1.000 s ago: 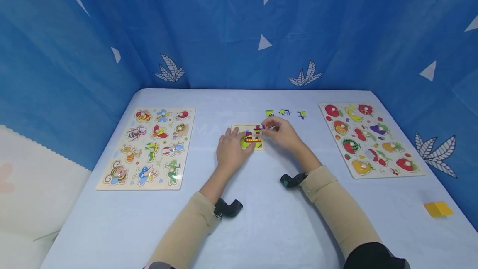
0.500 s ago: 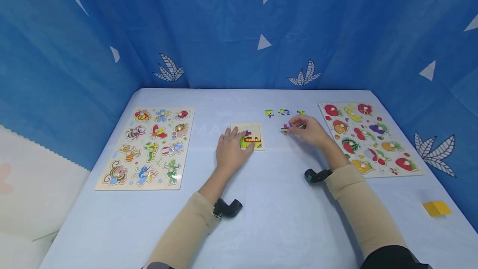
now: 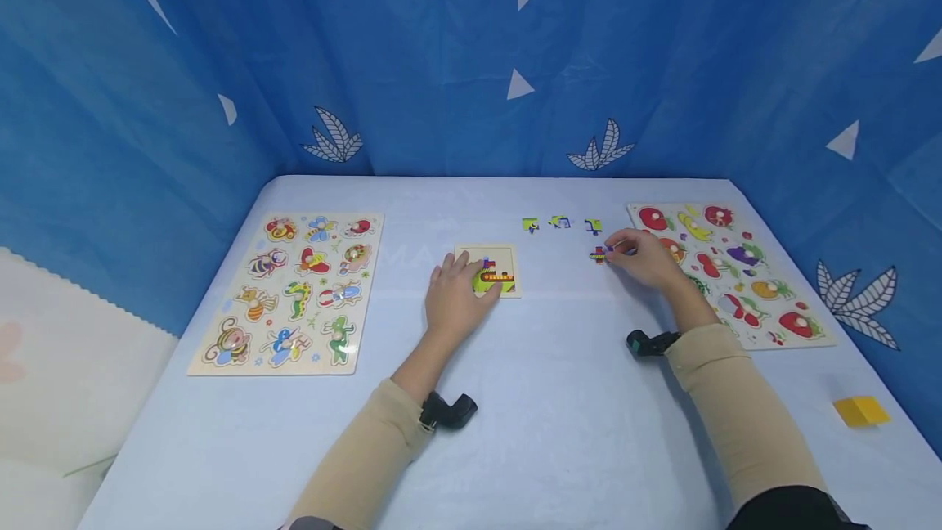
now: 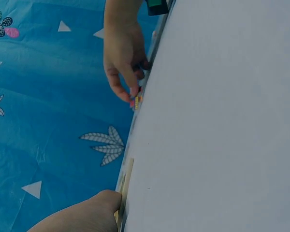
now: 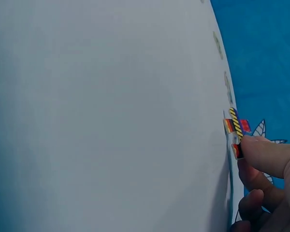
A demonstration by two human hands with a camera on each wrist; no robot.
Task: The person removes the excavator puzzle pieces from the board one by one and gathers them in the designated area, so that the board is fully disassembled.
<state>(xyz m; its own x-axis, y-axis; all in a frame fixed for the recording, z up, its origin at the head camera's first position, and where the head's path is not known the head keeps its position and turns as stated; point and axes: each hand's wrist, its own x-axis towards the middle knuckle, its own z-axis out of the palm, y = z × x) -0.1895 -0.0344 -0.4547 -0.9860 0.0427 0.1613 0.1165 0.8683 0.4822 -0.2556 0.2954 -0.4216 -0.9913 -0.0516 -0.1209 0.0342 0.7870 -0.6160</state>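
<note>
blue curtain [image 3: 441,56] rises behind the white tabletop [image 3: 530,399]. right of centre, the striped puzzle piece [image 5: 236,124] sits just nearer me than three loose pieces [image 3: 558,222]; whether it touches the cloth i cannot tell. white surface spans leftward from it to the small tray [image 3: 504,252] and runs on toward me, while the fruit board [image 3: 758,343] bounds it on the right. my right hand [image 3: 646,260] pinches the piece, thumb and finger narrowed to its thickness. my left hand [image 3: 455,297] rests over the tray's left side, fingers spread.
</note>
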